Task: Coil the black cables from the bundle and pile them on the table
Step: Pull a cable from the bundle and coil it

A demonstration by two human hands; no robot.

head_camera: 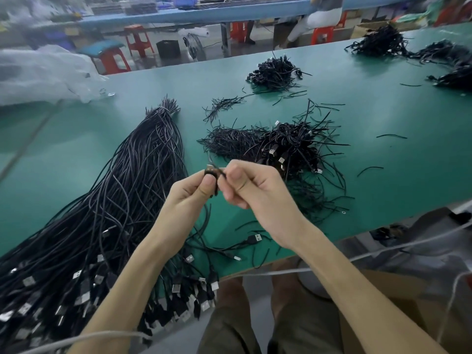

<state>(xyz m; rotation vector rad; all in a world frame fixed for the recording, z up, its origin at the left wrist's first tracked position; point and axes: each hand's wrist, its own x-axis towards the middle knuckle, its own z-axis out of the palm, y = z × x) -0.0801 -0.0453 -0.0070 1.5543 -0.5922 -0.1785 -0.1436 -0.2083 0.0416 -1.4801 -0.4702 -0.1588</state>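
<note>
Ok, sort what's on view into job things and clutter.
Job: left hand, right hand, small coil they pinch, cable bundle, coiled pile, table.
Lying about: plastic bag, red stool, fan.

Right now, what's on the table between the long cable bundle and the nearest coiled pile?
In the head view, a heap of thin black ties lies against the left side of the pile; green tabletop shows between it and the bundle.

- Single head-worn view, set above the near edge of the green surface (383, 118), facing forward and down.
- It sits close over the left hand (189, 195) and right hand (258, 198), centre frame.
- The wide angle reaches a blue surface (204, 15) at the far side.
</note>
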